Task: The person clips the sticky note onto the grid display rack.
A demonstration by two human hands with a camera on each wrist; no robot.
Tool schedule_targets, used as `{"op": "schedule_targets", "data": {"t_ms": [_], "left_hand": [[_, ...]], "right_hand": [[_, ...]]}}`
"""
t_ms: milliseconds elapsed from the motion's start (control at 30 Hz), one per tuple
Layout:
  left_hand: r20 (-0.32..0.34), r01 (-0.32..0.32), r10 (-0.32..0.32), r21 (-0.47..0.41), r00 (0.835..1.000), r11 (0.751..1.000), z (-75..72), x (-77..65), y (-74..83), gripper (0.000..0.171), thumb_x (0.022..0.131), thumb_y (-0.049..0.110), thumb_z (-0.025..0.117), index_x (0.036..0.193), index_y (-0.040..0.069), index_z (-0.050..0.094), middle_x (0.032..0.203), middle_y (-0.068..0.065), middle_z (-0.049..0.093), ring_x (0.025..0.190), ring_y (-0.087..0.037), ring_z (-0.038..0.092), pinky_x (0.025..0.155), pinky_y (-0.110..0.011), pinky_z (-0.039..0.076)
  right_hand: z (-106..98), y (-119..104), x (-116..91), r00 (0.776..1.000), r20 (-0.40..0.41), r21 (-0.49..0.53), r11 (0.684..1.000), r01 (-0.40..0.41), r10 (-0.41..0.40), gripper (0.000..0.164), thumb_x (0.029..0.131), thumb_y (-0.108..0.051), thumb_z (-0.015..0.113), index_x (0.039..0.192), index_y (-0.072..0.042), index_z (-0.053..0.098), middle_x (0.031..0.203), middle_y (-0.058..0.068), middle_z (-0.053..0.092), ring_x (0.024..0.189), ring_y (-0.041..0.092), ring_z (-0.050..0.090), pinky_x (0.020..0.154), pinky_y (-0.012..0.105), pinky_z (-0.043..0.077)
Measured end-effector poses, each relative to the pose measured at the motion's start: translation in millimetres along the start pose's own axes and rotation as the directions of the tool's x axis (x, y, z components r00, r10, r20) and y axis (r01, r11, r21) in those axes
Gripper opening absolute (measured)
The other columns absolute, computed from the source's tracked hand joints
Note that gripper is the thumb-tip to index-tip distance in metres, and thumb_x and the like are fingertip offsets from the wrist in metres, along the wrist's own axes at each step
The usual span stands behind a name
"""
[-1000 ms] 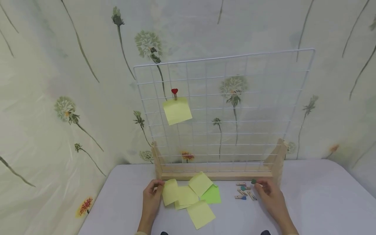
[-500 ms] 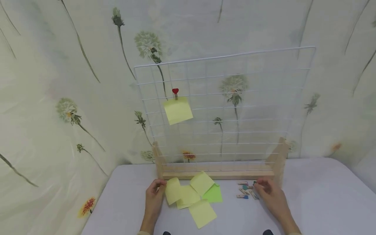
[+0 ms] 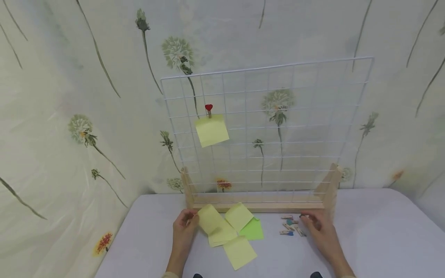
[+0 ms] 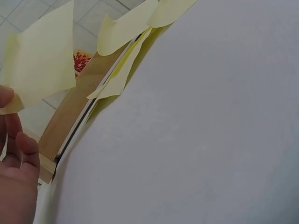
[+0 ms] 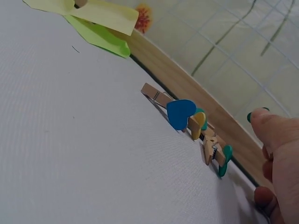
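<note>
My left hand (image 3: 185,227) pinches a yellow sticky note (image 4: 44,60) by its corner, lifted off the table in the left wrist view. Between the thumb and fingers of my right hand (image 3: 321,227) is a small clothespin, of which only a bit of green heart (image 5: 257,113) shows. Beside that hand lie several small wooden clothespins (image 3: 286,233) with coloured hearts, one a blue heart (image 5: 181,114). More yellow sticky notes (image 3: 240,253) and a bright green one (image 3: 253,230) lie between the hands. On the wire grid, a red-heart clothespin (image 3: 209,108) holds up a yellow note (image 3: 212,131).
The white wire grid (image 3: 267,68) stands upright in a wooden base (image 3: 257,208) at the back of the white table (image 3: 379,231). Behind it hangs a flower-patterned cloth (image 3: 313,34).
The note in my left hand has risen and tilted away from the table. The green heart at my right fingertips has turned mostly out of sight; the right hand has barely moved.
</note>
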State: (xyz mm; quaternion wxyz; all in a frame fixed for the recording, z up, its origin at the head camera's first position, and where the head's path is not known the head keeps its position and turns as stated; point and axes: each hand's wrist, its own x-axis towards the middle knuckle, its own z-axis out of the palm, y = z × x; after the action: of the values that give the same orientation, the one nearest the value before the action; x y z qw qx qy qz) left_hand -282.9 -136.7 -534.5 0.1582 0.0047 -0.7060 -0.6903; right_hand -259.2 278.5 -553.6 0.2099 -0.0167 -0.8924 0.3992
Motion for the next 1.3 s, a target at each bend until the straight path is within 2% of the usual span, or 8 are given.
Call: {"op": "schedule_targets", "data": {"t_ms": [267,400,567,700,800,933,1133,1300], "left_hand": [[-0.005,-0.004,0.004,-0.002,1.000,1.000,3.7,-4.9,6.2,0.016,0.082,0.000,0.067,0.097,0.005,0.064,0.098,-0.007,0.067,0.088,-0.010,0.061,0.076,-0.022,0.051],[0.039,-0.022,0.023,-0.017,0.999,1.000,9.5,-3.7,10.9,0.016,0.083,0.002,0.067,0.098,0.006,0.063,0.098,-0.007,0.066,0.090,-0.014,0.061,0.076,-0.023,0.052],[0.105,-0.073,0.071,0.015,0.992,0.997,21.1,3.4,17.7,0.017,0.084,0.005,0.067,0.100,0.010,0.063,0.101,-0.007,0.063,0.092,-0.017,0.060,0.077,-0.025,0.052],[0.149,-0.131,0.129,0.007,0.980,0.991,29.2,7.2,27.5,0.018,0.085,0.005,0.067,0.102,0.005,0.062,0.102,-0.014,0.062,0.089,-0.014,0.059,0.077,-0.023,0.052],[0.176,-0.159,0.158,-0.013,0.972,0.987,33.3,8.0,39.6,0.019,0.085,0.004,0.066,0.103,-0.001,0.061,0.102,-0.019,0.061,0.086,-0.012,0.059,0.076,-0.022,0.052],[0.195,-0.149,0.148,-0.009,0.970,0.989,39.4,6.9,55.5,0.018,0.086,0.003,0.065,0.103,-0.002,0.062,0.103,-0.019,0.061,0.087,-0.013,0.058,0.075,-0.022,0.050],[0.202,-0.131,0.120,0.045,0.972,0.990,49.1,5.0,67.4,0.019,0.086,0.003,0.064,0.105,0.000,0.066,0.106,-0.017,0.065,0.089,-0.014,0.059,0.074,-0.020,0.051],[0.236,-0.106,0.090,0.053,0.968,0.993,53.9,6.9,75.6,0.020,0.088,0.005,0.063,0.107,0.001,0.065,0.109,-0.015,0.066,0.094,-0.015,0.062,0.079,-0.020,0.051]], "right_hand": [[4,-3,-8,1.000,-0.014,0.067,0.998,-0.021,0.022,0.027,0.095,-0.030,0.055,0.117,-0.015,0.059,0.105,-0.004,0.058,0.089,-0.014,0.045,0.072,0.013,0.044],[4,-5,-7,0.998,-0.033,0.121,0.991,-0.058,0.062,0.028,0.095,-0.032,0.056,0.117,-0.015,0.060,0.105,-0.011,0.059,0.091,-0.017,0.045,0.075,0.007,0.043],[2,-8,-5,0.991,-0.003,0.186,0.973,-0.134,0.137,0.035,0.093,-0.038,0.057,0.119,-0.014,0.059,0.102,-0.025,0.055,0.089,-0.019,0.048,0.070,0.013,0.048],[1,-11,-4,0.984,0.022,0.227,0.958,-0.176,0.176,0.038,0.093,-0.038,0.057,0.121,-0.013,0.058,0.102,-0.026,0.055,0.089,-0.018,0.049,0.072,0.013,0.048],[2,-15,-4,0.985,0.048,0.244,0.955,-0.171,0.164,0.040,0.093,-0.039,0.057,0.122,-0.012,0.057,0.110,-0.016,0.057,0.095,-0.017,0.047,0.079,0.008,0.043],[3,-21,-3,0.992,0.064,0.273,0.954,-0.124,0.111,0.037,0.094,-0.035,0.056,0.122,-0.011,0.057,0.113,-0.005,0.057,0.100,-0.011,0.046,0.082,0.006,0.040],[4,-23,-3,0.995,0.071,0.281,0.955,-0.088,0.071,0.035,0.093,-0.033,0.058,0.121,-0.011,0.058,0.105,-0.012,0.057,0.096,-0.007,0.051,0.079,0.009,0.045],[2,-27,-4,0.991,0.127,0.294,0.952,-0.081,0.045,0.036,0.092,-0.034,0.059,0.121,-0.012,0.057,0.112,-0.006,0.060,0.095,-0.006,0.057,0.079,0.013,0.049]]}}
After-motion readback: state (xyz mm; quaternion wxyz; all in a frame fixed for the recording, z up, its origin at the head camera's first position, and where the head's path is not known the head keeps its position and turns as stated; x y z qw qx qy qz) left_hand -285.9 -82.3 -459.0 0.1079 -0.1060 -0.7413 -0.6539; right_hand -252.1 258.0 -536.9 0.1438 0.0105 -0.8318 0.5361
